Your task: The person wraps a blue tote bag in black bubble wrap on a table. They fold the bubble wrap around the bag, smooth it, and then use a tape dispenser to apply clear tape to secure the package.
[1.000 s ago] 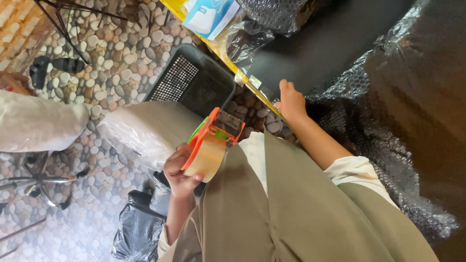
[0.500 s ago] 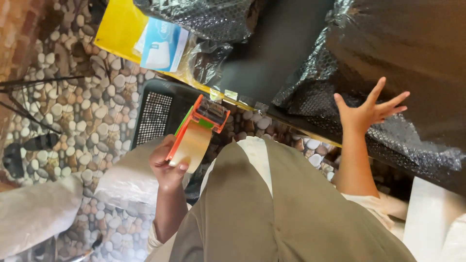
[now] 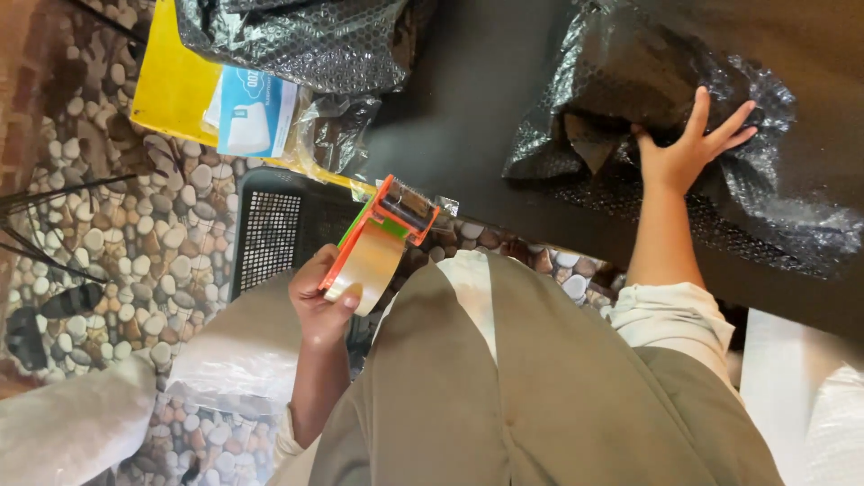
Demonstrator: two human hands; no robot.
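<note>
From my remote seat, I see my left hand (image 3: 319, 301) at about seven o'clock of the view, fingers curled round an orange tape dispenser (image 3: 382, 243) loaded with a roll of brown tape (image 3: 364, 268). The dispenser tilts up toward one o'clock, its cutter end sitting over the near edge of the black tabletop (image 3: 468, 99).

My right hand (image 3: 688, 148) lies at two o'clock, fingers spread wide and flat, palm pressed onto a bundle in black bubble wrap (image 3: 630, 81) that rests on the tabletop. The hand grips nothing; it only bears down on the wrap.

At eleven o'clock a second heap of black bubble wrap (image 3: 297, 36) sits on the tabletop, touching a yellow sheet (image 3: 166, 81) that carries a light blue packet (image 3: 252, 112) in clear film. Just below them, at nine o'clock from the dispenser, a black mesh basket (image 3: 270, 234) stands on the pebble floor (image 3: 117, 234). A pale plastic-wrapped bundle (image 3: 243, 346) lies at eight o'clock beside my left forearm. My olive garment (image 3: 522, 387) fills the six o'clock part.
</note>
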